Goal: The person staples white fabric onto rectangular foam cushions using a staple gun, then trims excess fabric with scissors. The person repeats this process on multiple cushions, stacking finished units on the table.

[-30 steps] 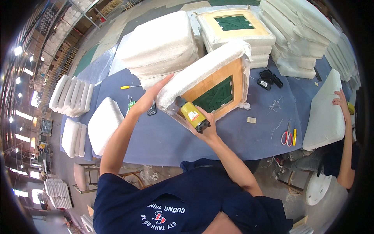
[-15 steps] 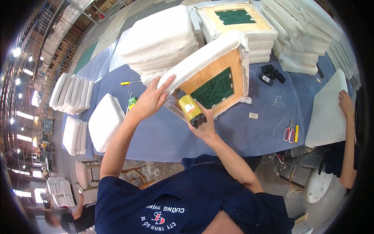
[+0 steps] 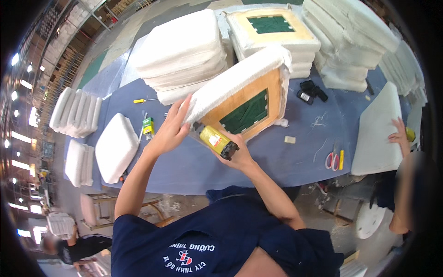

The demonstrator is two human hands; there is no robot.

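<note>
A seat cushion [image 3: 240, 92], white padding wrapped over a wooden frame with green webbing showing in the middle, stands tilted on its near edge on the blue table [image 3: 194, 161], its underside facing the person. The left hand [image 3: 171, 131] lies open and flat, fingers spread, against the white fabric at the cushion's left corner, pressing the cover over the frame edge. The right hand [image 3: 237, 154] is closed around a yellow staple gun [image 3: 216, 141], whose nose meets the frame's lower left corner. To do this well, it seems best to keep the fabric pulled taut under the left palm, hold the fingers clear of the gun's nose, and seat the nose square on the wood before firing, since a slack cover would likely pucker. Just left of the cushion lie a small green box [image 3: 147, 127] and, farther off, a yellow-handled screwdriver [image 3: 143, 100]; a loose white pad [image 3: 115, 147] rests at the table's near left edge. Behind the cushion rise stacks of white cushions [image 3: 182, 51], one to the right topped by another upturned frame [image 3: 272, 27], which leave little room to swing the piece farther away. To the right lie a black tool [image 3: 311, 91], thread scraps, red-handled scissors [image 3: 331, 160] and a yellow marker [image 3: 341, 159]. At the far right another person's hand [image 3: 398, 137] rests on a white panel [image 3: 376, 134], well apart from the work.
</note>
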